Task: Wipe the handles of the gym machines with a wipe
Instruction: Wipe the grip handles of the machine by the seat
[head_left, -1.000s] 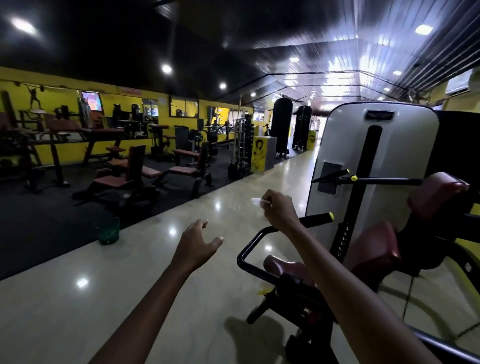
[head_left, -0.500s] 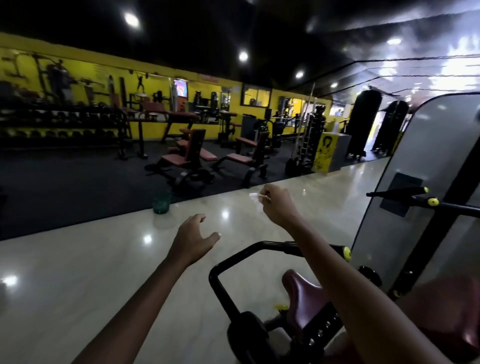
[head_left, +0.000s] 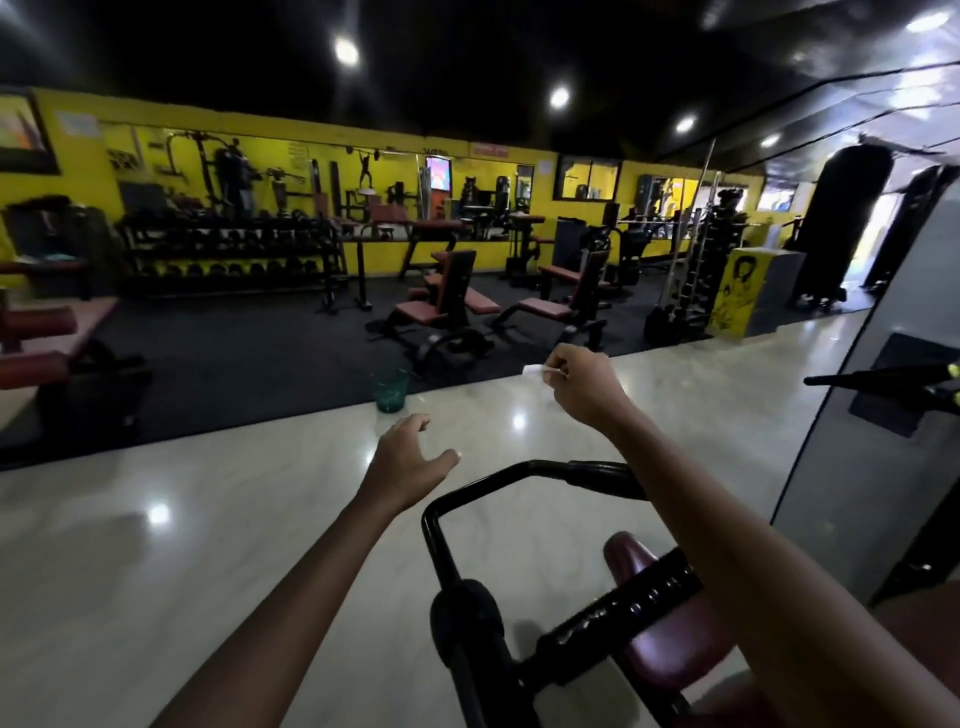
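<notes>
1. Right now the right hand (head_left: 584, 387) pinches a small white wipe (head_left: 535, 371) in curled fingers, raised in the air above the floor and clear of any machine.
2. Beside it, the left hand (head_left: 410, 462) hovers loosely spread, holding nothing.
3. Below, the black handle (head_left: 597, 474) of the nearest machine goes untouched; whether it is already wiped I cannot tell, and many machines look left.
4. Compared with a second ago, the view has swung left, the white shroud (head_left: 878, 415) sliding to the edge, while both hands kept their pose.

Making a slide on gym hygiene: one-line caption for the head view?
Right hand pinches a white wipe above a machine's black handle; left hand hovers open.
</notes>
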